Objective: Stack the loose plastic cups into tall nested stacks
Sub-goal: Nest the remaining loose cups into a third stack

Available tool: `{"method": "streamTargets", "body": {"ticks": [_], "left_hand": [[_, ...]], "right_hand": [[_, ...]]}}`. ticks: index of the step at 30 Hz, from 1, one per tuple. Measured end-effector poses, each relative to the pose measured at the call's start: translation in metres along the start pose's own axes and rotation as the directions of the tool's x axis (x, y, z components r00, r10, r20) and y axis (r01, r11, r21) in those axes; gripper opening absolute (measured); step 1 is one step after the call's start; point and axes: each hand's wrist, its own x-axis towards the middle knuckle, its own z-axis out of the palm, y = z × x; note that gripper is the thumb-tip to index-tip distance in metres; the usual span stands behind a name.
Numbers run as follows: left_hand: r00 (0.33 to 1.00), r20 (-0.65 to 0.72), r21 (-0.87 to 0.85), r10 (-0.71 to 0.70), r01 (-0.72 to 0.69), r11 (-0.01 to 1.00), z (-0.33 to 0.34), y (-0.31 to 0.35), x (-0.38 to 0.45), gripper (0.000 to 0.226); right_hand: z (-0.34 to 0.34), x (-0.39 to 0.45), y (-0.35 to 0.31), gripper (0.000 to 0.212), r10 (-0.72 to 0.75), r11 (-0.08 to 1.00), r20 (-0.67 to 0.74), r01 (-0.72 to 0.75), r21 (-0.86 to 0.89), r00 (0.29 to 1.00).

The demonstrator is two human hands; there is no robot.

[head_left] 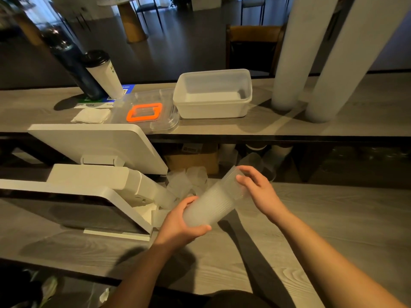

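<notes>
A short nested stack of clear plastic cups [214,202] is held tilted above the lower counter, base toward me and rims pointing up and away. My left hand [180,223] grips its base end, fingers wrapped over the top and thumb underneath. My right hand [258,190] is at the rim end, fingers curled over the topmost cup's edge. More loose clear cups [189,181] lie in a heap behind the stack, beside the white screen stand. Two very tall white cup stacks [293,52] [340,63] stand on the upper counter at right.
A white point-of-sale terminal [93,174] fills the left of the lower counter. On the upper shelf sit an empty translucent tub [213,94], a lid with an orange handle [144,112], folded napkins [91,115], a lidded cup [104,74] and a dark bottle [73,63]. Under the shelf are boxes and more cups.
</notes>
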Motion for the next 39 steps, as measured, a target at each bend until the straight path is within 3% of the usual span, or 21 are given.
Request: {"method": "streamTargets", "body": {"ticks": [15,23,27,30,32,35,37,39], "left_hand": [[0.997,0.07,0.033,0.041,-0.043,0.999,0.005,0.011,0.005,0.073],[0.999,0.031,0.066,0.041,-0.043,0.997,0.004,0.017,0.014,0.074],[1.0,-0.015,0.018,0.001,0.0,1.0,0.004,0.013,0.023,0.071],[1.0,-0.021,0.015,-0.013,0.013,1.0,0.004,0.011,0.031,0.074],[1.0,-0.012,0.003,-0.02,0.02,1.0,0.003,0.01,0.035,0.075],[0.999,-0.017,-0.009,-0.027,0.027,1.0,0.002,0.009,0.042,0.074],[0.999,-0.017,-0.012,-0.032,0.032,0.999,0.003,0.009,0.045,0.073],[0.999,-0.017,-0.024,-0.037,0.036,0.999,0.003,0.009,0.048,0.072]], "right_hand": [[0.006,-0.004,0.003,0.034,0.131,0.991,-0.006,-0.131,0.027,0.991],[0.023,-0.005,0.013,0.058,0.185,0.979,0.146,-0.196,0.059,0.972],[0.012,0.022,0.025,0.057,0.208,0.978,-0.09,-0.207,0.027,0.974],[-0.007,0.049,0.041,0.061,0.152,0.965,-0.238,-0.196,-0.173,0.959],[-0.022,0.067,0.049,0.07,0.118,0.886,-0.268,-0.223,-0.406,0.956],[-0.038,0.09,0.051,0.062,0.094,0.629,-0.232,-0.238,-0.74,0.968],[-0.041,0.101,0.05,0.048,0.099,0.49,-0.175,-0.201,-0.848,0.98],[-0.041,0.109,0.053,0.038,0.102,0.431,-0.131,-0.162,-0.888,0.986]]}}
